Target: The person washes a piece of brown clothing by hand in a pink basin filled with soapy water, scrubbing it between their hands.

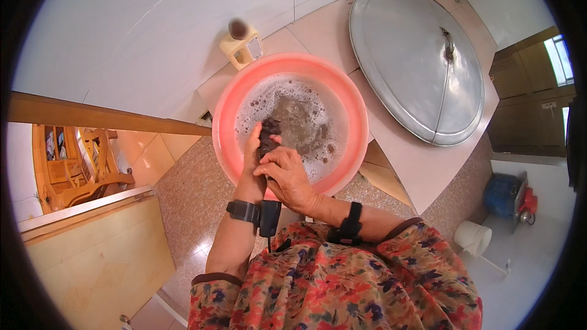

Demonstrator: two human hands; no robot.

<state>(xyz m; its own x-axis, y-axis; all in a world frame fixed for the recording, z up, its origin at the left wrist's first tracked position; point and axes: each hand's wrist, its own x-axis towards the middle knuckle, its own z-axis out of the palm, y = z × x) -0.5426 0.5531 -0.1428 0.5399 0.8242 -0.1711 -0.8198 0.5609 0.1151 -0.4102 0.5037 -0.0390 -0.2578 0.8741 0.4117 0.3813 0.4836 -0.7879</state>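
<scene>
A pink plastic basin [223,156] holds murky, soapy water [298,119] with foam around its edge. Over the basin's near left part, my left hand [252,153] grips a dark, wet bundle [269,134] that looks like cloth. My right hand [290,175] lies across it from the right, its fingers bent against the near end of the bundle. The fingers partly cover the bundle, so its full shape is hidden.
A yellow jug [242,48] with a dark cap stands behind the basin by the wall. To the right, a large metal lid [417,64] rests on the raised tiled ledge. A white bucket [472,238] and a blue cylinder [503,195] are at far right; a wooden door [96,252] is at left.
</scene>
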